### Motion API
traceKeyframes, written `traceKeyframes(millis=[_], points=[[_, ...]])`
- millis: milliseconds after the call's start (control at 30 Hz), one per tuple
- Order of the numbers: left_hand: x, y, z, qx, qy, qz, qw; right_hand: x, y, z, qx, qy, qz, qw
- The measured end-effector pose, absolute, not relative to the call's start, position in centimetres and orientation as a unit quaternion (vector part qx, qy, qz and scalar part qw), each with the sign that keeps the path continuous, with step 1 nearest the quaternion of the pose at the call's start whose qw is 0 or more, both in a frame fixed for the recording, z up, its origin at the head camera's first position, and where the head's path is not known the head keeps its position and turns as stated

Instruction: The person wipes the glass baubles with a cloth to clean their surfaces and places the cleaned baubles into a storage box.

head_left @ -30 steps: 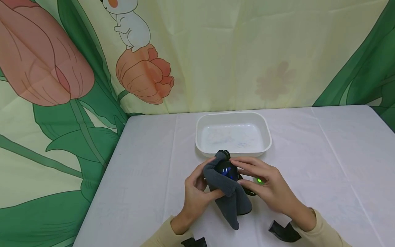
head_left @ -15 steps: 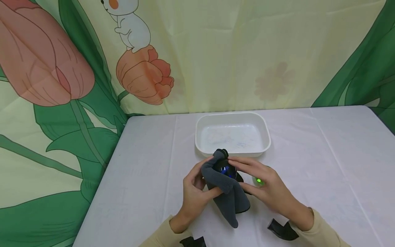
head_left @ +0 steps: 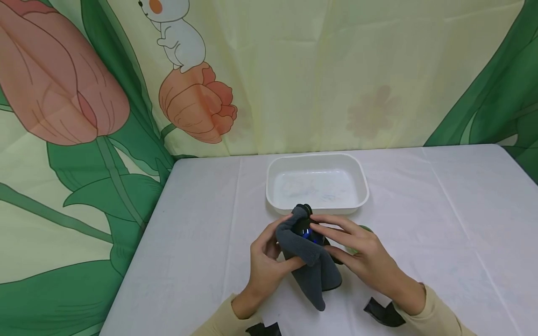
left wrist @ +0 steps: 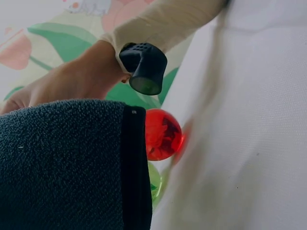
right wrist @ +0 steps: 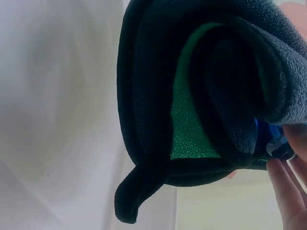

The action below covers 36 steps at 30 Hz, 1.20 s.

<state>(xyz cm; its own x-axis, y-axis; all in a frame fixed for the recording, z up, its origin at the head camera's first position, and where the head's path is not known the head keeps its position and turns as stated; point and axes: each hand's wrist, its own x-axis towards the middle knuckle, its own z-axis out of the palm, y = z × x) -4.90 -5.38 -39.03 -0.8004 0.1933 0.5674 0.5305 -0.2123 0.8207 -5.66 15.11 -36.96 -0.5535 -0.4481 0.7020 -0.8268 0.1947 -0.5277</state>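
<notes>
A dark grey terry cloth (head_left: 304, 252) with black edging hangs folded around a shiny dark blue ball (head_left: 307, 233). My left hand (head_left: 269, 261) grips the cloth from the left, thumb in front and fingers behind. On the other side, my right hand (head_left: 370, 249) holds the ball's uncovered side, between thumb and fingers. In the right wrist view its fingertips (right wrist: 280, 177) are right at the ball. The cloth (left wrist: 67, 163) fills much of the left wrist view. Past its edge show a clear red ball (left wrist: 163, 134) and part of a green ball (left wrist: 154, 184).
A white rectangular tray (head_left: 317, 209) stands just beyond the hands on the white-covered table (head_left: 197, 242). The green ball is mostly hidden behind the right hand in the head view. A printed curtain (head_left: 294, 84) hangs behind the table.
My right hand's fingers have shifted slightly left over the blue ball, and the hand now covers more of the green ball. The left hand keeps its grip on the cloth with little movement.
</notes>
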Motion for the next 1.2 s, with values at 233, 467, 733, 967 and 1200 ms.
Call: traceKeyframes(millis=[233,467,733,967,1200], points=[[-4.5,-5.3,-38.0,-0.29,-0.623,-0.717,0.116,-5.5,15.0,-36.5,0.424,-0.743,0.477,0.203],[-4.5,-5.3,-38.1,-0.286,-0.626,-0.717,0.109,-4.7,14.7,-35.0,0.383,-0.748,0.524,0.142],[-4.7,-5.4,-38.1,-0.28,-0.621,-0.725,0.103,-4.6,14.7,-34.7,0.378,-0.762,0.506,0.14],[-4.8,-5.4,-38.0,-0.273,-0.617,-0.731,0.106,-5.2,15.1,-35.4,0.412,-0.756,0.473,0.188],[-4.7,-5.3,-38.2,-0.275,-0.619,-0.728,0.104,-5.4,14.8,-35.4,0.439,-0.74,0.465,0.209]])
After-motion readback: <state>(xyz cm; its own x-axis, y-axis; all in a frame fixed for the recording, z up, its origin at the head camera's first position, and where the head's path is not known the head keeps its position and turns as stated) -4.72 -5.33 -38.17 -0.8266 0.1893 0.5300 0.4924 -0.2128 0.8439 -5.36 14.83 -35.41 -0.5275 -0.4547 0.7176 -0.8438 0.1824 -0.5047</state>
